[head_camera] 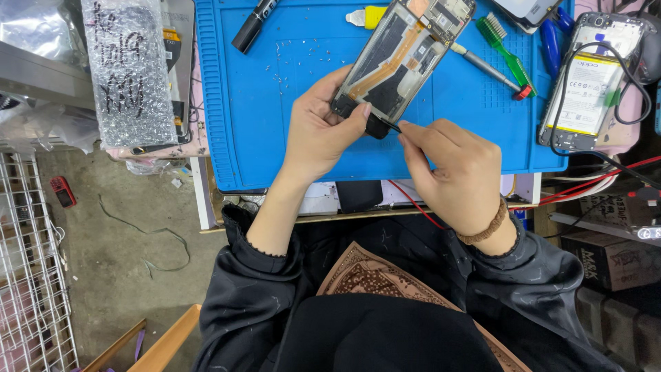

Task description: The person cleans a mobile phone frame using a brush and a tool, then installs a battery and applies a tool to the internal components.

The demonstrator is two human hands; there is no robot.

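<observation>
The left hand (pixel 318 131) grips the lower end of an opened phone (pixel 403 52), thumb pressed on its bottom edge, holding it tilted above the blue mat (pixel 289 89). At its 3 o'clock, the right hand (pixel 458 176) pinches a thin dark tool (pixel 391 126), tip touching the phone's bottom corner. This looks like prying or picking at a small part there; a steady, light touch seems called for. Farther off, at 2 o'clock, lie a green brush (pixel 506 55) and a second phone (pixel 592 79).

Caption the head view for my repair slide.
Left hand steadies an opened phone over a blue mat.
</observation>
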